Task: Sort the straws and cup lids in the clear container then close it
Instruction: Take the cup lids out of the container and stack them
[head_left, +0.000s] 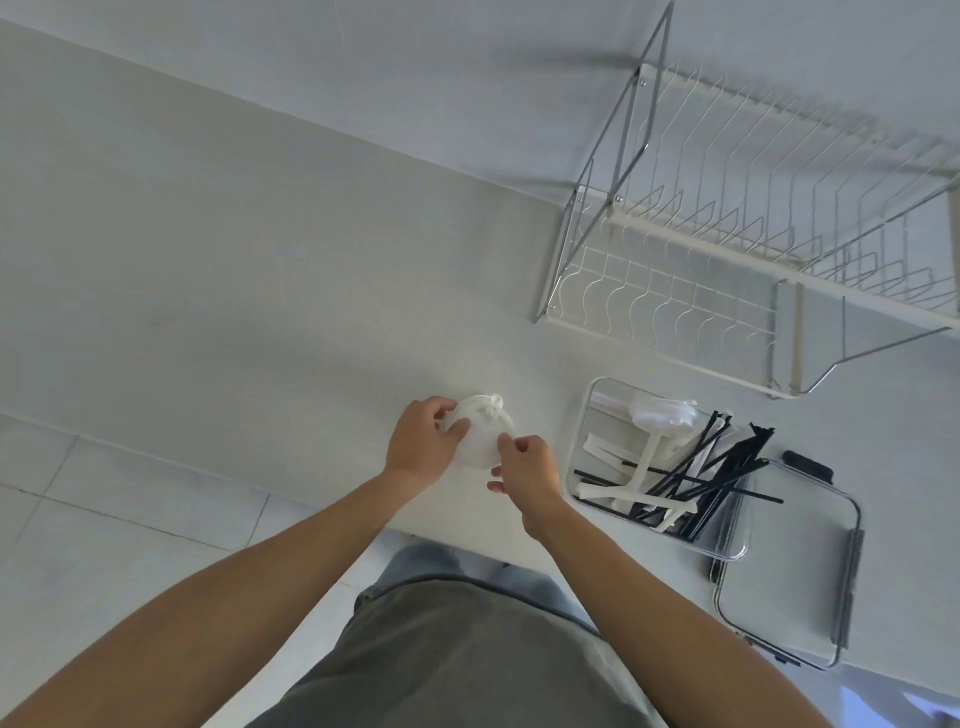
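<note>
A small stack of clear cup lids (480, 434) lies on the white counter near its front edge. My left hand (423, 441) grips the stack from the left side. My right hand (524, 467) pinches its right rim with thumb and forefinger. To the right stands the clear container (589, 415), holding several black straws (711, 478), some white paper-wrapped straws (644, 467) and a white lid (662, 413). Many straws stick out over its right rim. The container's clear cover (795, 571) with grey clips lies flat beside it.
A white wire dish rack (753, 234) stands at the back right against the wall. The counter (260, 286) stretches bare to the left. Its front edge runs diagonally just under my wrists, with tiled floor (104, 519) below.
</note>
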